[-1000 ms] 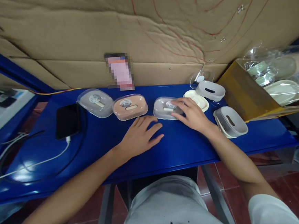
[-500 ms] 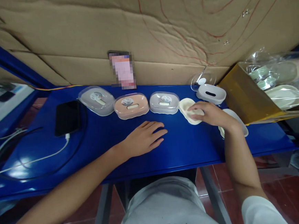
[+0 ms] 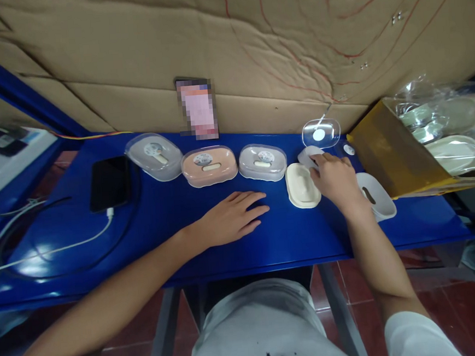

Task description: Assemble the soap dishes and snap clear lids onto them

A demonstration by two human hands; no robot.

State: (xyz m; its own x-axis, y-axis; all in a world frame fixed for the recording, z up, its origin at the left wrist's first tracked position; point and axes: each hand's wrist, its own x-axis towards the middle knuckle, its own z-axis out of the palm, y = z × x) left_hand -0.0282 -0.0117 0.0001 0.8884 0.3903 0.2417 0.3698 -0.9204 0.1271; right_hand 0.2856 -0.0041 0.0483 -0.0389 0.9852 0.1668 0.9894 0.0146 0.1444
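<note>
My left hand (image 3: 234, 217) lies palm down on the blue table, fingers stretched and spread, holding nothing. My right hand (image 3: 336, 178) is closed at the near right edge of a white slotted dish (image 3: 306, 154), which looks like a soap box part; the fingers cover much of it. Just left of that hand lies a cream inner tray (image 3: 303, 186). A second white slotted dish (image 3: 381, 197) rests to the right of my wrist. Behind my right hand stands a clear lid (image 3: 328, 136) with a round label; another clear piece (image 3: 348, 150) lies beside it.
Three lidded boxes stand in a row: a grey one (image 3: 154, 161), a peach one (image 3: 220, 171) and another grey one (image 3: 275, 167). A black phone (image 3: 109, 183) with a white cable lies left. A carton (image 3: 367, 151) with bagged parts stands right; a blurred-out phone (image 3: 199, 109) leans against the cardboard.
My right hand has let go of the cream tray, which now lies flat, and moved back and right to the white dish. That dish has shifted left. My left hand stays put.
</note>
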